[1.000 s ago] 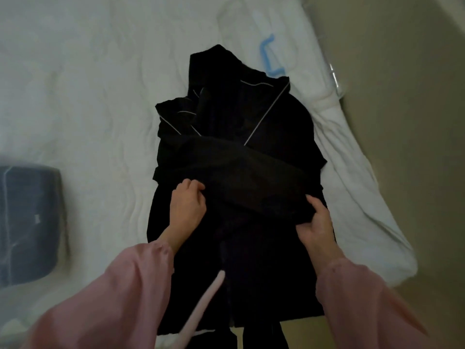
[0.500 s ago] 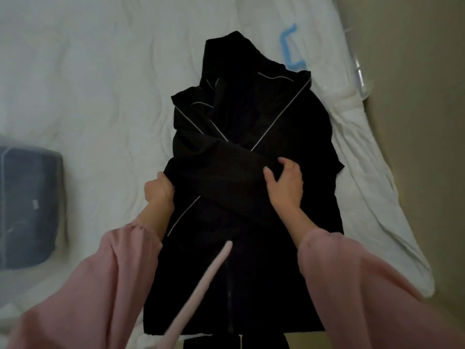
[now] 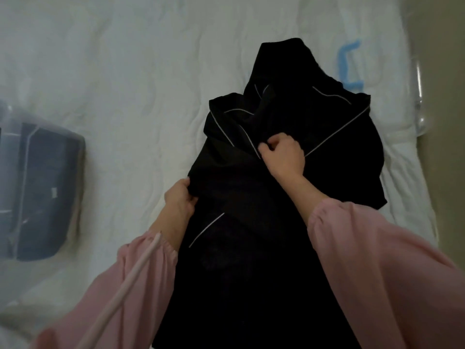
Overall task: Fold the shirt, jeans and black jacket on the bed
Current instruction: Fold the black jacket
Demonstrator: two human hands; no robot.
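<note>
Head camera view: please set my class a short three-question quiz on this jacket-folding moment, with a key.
1. True or false: the black jacket lies on the white bed.
2. What does the left hand grip? A the jacket's edge; B the bedsheet; C nothing.
3. Which hand pinches the fabric higher up, nearer the collar?
Key: 1 true; 2 A; 3 the right hand.
</note>
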